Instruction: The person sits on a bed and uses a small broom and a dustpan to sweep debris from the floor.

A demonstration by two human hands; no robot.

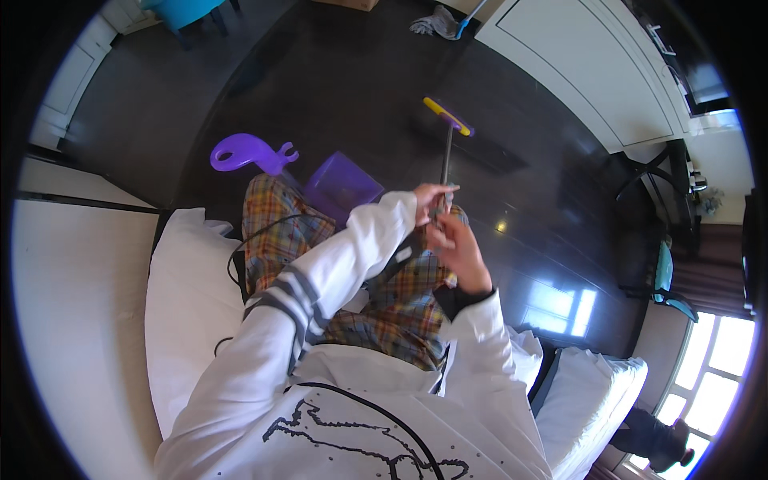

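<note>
My left hand [430,203] is closed around the metal pole [446,157] of a broom with a yellow and purple head [447,116], its thumb and a finger pointing right. Just below, nearer my body, my right hand [459,246] is blurred; its fingers lie at the near end of the pole, and whether they grip it cannot be told. The broom head points away from me over the dark floor. A purple plastic dustpan [341,185] stands by my knees, left of the pole. Its purple handle piece [249,153], with a hole and a clip, lies farther left.
I sit on a bed with white bedding [180,300]. A black cable [258,231] crosses my leg. A grey mop [441,24] lies at the far side by a white cabinet [576,54]. A blue chair [186,12] is at upper left, and a person [651,438] is at lower right.
</note>
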